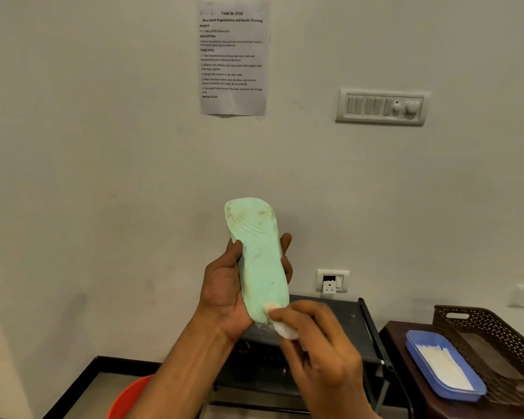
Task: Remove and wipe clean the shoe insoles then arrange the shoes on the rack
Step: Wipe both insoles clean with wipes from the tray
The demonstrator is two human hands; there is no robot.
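Your left hand (224, 293) grips the insole (259, 261) upright. Your right hand (321, 343) pinches the wipe (286, 330) at its lower end; the long axis runs upward from those fingers.

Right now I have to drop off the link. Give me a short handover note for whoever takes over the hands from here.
Left hand: grips the green insole upright, toe end up, in front of the wall.
Right hand: pinches a white wipe against the insole's heel end.
Supplies: more white wipes in the blue tray, at the brown basket on the right. The black rack is below the hands. No shoes in view.
Done: this insole is out of its shoe, with the wipe on its heel.
Left: dark marks show near the toe, so wipe there. Then put the shoes onto the rack.
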